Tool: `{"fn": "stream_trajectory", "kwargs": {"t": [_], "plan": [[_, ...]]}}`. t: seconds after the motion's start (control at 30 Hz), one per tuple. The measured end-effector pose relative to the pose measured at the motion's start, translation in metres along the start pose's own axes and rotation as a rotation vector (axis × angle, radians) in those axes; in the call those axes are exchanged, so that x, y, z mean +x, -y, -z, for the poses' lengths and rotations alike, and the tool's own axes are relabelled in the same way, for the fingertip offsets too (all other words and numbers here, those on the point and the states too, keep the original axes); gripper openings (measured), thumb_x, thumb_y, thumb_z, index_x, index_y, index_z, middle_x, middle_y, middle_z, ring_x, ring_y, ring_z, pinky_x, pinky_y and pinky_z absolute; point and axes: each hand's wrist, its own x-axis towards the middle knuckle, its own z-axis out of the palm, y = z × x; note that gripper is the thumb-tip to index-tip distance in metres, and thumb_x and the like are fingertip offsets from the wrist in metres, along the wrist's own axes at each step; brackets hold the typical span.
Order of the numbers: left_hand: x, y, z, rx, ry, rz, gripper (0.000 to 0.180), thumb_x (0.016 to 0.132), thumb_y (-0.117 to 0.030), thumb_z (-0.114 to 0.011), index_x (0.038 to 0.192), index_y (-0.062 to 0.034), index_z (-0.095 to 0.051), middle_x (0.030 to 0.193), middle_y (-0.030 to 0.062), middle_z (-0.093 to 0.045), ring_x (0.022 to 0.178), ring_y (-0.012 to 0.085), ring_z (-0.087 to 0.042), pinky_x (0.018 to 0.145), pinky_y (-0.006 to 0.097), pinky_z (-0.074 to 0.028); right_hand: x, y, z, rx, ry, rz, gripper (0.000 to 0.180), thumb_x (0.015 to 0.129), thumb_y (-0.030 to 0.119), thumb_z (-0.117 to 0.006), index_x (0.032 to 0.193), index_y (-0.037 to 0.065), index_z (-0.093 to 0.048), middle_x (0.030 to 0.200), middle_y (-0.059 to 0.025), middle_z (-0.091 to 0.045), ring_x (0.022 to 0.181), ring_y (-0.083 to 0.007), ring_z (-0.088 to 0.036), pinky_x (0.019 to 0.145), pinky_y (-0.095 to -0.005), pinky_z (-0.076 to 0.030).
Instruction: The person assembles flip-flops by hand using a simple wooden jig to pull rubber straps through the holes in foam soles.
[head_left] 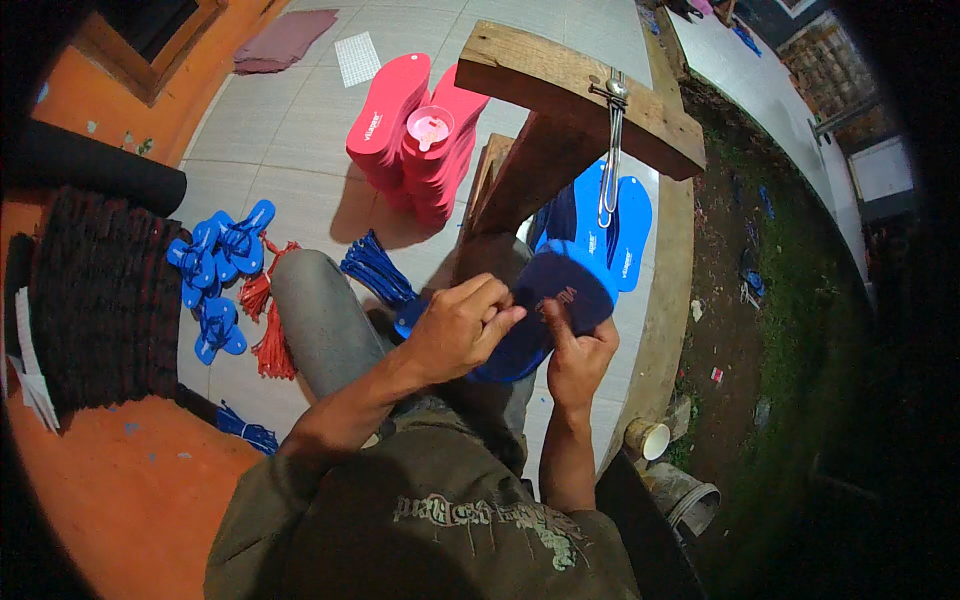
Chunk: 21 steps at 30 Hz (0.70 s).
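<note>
A dark blue flip-flop sole (pixel 578 283) is tilted above my lap. My right hand (pixel 580 358) grips its right edge, with the thumb lying on the printed upper face. My left hand (pixel 463 328) is closed in a pinch at the sole's left side; whatever its fingers hold is too small or hidden to make out. Just beyond the sole stands a wooden stand (pixel 540 165) with a thick crossbeam. A bent metal wire tool (pixel 611 160) hangs from a nail on that beam. Bright blue soles (pixel 630 225) stand behind the stand.
Stacked pink soles (pixel 380 115) stand on the tiles, a pink cup (pixel 430 128) on top. Left of my knee lie finished blue flip-flops (pixel 215 250), red straps (pixel 272 345) and blue straps (pixel 375 268). A dark stack of sheets (pixel 105 300) is far left. Buckets (pixel 685 497) sit beyond the ledge.
</note>
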Motion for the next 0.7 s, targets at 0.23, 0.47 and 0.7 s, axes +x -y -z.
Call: {"fn": "stream_trajectory", "kwargs": {"t": [0.23, 0.47, 0.7], "plan": [[-0.002, 0.016, 0.007, -0.042, 0.179, 0.137, 0.021, 0.077, -0.013, -0.062, 0.07, 0.0007, -0.049, 0.058, 0.0077, -0.044, 0.053, 0.0143, -0.042, 0.051, 0.027, -0.036, -0.002, -0.022, -0.003, 0.008, 0.05, -0.133, 0.021, 0.077, 0.01, -0.067, 0.095, 0.001, -0.06, 0.088, -0.0041, -0.061, 0.078, -0.0103, -0.055, 0.072, -0.0242, -0.044], [-0.037, 0.022, 0.009, -0.43, 0.292, 0.296, 0.034, 0.083, -0.026, -0.056, 0.063, 0.0007, -0.05, 0.055, 0.01, -0.042, 0.051, 0.0139, -0.041, 0.049, 0.033, -0.036, -0.008, -0.035, 0.004, 0.019, 0.046, -0.128, 0.018, 0.075, 0.01, -0.068, 0.088, 0.0, -0.062, 0.081, -0.003, -0.062, 0.072, -0.0101, -0.056, 0.068, -0.0238, -0.045], [-0.019, 0.027, 0.019, -0.07, 0.012, 0.245, 0.027, 0.075, -0.028, -0.066, 0.073, -0.0019, -0.058, 0.063, 0.0099, -0.052, 0.057, 0.018, -0.052, 0.056, 0.032, -0.041, 0.0, -0.055, -0.009, 0.295, -0.016, -0.232, 0.02, 0.082, 0.017, -0.062, 0.095, 0.004, -0.054, 0.084, -0.0025, -0.057, 0.072, -0.0109, -0.052, 0.064, -0.0243, -0.042]]}}
